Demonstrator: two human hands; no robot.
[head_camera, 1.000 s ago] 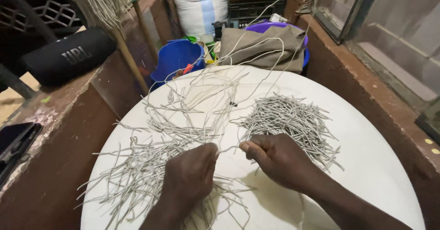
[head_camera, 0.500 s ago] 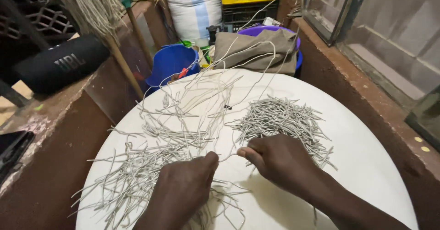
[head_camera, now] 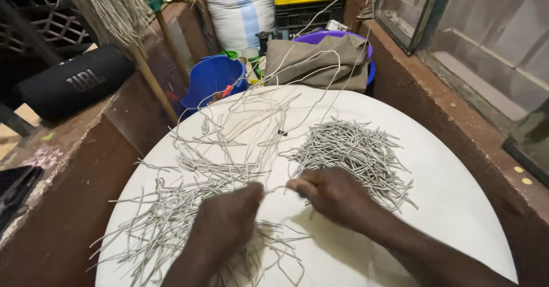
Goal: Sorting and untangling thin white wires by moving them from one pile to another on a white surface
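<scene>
Left hand (head_camera: 229, 221), right hand (head_camera: 331, 195) pinching one grey strand (head_camera: 276, 188) between them — sorted pile (head_camera: 354, 150) far right, tangled heap (head_camera: 171, 218) left remaining.

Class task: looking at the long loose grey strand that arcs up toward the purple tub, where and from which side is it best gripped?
Probably the long strand is best pinched low, near the table, from above: there it lies steadier, while the raised arc looks springy and unsupported.
</scene>
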